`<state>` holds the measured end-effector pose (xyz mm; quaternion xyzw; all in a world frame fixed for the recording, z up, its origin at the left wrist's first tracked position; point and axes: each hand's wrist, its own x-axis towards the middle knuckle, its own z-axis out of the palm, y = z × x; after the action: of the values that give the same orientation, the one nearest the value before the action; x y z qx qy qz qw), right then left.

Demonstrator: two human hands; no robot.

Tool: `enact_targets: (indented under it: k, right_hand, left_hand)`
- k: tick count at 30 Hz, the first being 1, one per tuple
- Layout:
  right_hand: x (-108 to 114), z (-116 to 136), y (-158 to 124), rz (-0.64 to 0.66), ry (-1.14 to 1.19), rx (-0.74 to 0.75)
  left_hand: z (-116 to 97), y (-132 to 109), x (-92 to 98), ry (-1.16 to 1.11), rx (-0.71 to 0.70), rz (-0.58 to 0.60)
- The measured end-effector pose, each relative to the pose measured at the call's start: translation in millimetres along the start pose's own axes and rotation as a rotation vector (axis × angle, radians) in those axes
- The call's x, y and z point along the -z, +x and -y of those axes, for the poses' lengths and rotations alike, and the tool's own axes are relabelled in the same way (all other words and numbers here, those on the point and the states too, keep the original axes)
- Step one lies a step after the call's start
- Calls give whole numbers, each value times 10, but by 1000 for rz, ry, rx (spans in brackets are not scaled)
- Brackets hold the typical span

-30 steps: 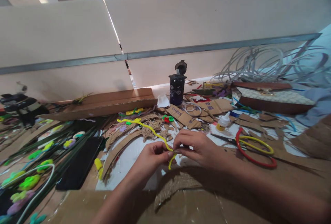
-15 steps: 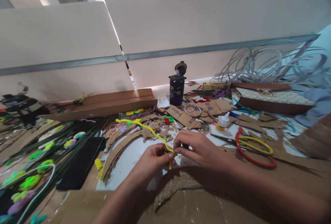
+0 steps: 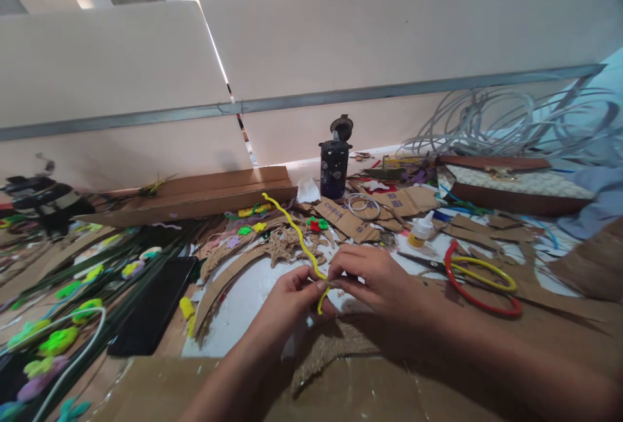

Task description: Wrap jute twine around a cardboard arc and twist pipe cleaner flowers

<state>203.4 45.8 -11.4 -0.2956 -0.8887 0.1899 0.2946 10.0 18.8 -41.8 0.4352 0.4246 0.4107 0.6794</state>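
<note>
A long yellow pipe cleaner (image 3: 292, 230) rises from between my two hands toward the back of the table. My left hand (image 3: 287, 302) pinches it near its lower end, fingers closed. My right hand (image 3: 374, 279) meets the left at the same spot, its fingertips pinched on the pipe cleaner and a small brown piece that I cannot make out. Both hands hover over a curved glittery cardboard piece (image 3: 331, 350) and white paper (image 3: 248, 292). Brown cardboard stars (image 3: 282, 247) lie just behind the hands.
A black phone (image 3: 153, 305) lies left. Green stems with fuzzy flowers (image 3: 58, 337) fill the far left. Behind stand a dark bottle (image 3: 334, 165), a glue bottle (image 3: 419, 230), scissors (image 3: 421, 261), red and yellow rings (image 3: 479, 279), cardboard scraps (image 3: 350, 217), a long cardboard box (image 3: 195, 195), a patterned box (image 3: 511, 185).
The free end of the yellow pipe cleaner has swung up and to the right, from lying low toward the left to standing up behind the hands. Both hands stay together, pinching.
</note>
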Motion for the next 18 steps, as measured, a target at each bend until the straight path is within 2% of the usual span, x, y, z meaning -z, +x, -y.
enact_targets:
  k: [6, 18]
  right_hand:
    - [-34, 24, -8, 17, -49, -85]
    - [-6, 79, 13, 43, -24, -207]
  left_hand:
    - [26, 26, -29, 81, -126, -96]
    - [51, -2, -115, 3, -125, -164]
